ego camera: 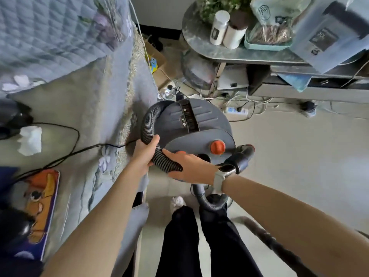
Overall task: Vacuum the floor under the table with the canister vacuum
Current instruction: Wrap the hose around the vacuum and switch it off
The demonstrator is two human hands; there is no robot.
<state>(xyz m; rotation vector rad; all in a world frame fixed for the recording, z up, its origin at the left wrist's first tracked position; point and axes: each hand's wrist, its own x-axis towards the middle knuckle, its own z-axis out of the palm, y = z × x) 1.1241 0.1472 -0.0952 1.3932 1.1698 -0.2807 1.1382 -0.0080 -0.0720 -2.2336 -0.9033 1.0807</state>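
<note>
Quilted bed cover [83, 80] fills the ground left of the left hand's fingers. Pale tiled floor [299, 156] spreads right of and beyond the right hand. Grey table [199, 43], loaded with bottles and bags, stands well beyond both sets of fingers; cables and a power strip [237, 111] lie on the floor under its near edge.

Canister vacuum [201, 126], grey drum with orange knob [218, 147], sits on the floor just past the fingertips, between bed and table. Ribbed black hose [159, 154] loops off its left side.

Left hand [144, 154]: fingers curled round the hose, thumb over the top. Right hand [189, 164]: wrapped on the hose just beside the left, watch [224, 172] on the wrist.
</note>
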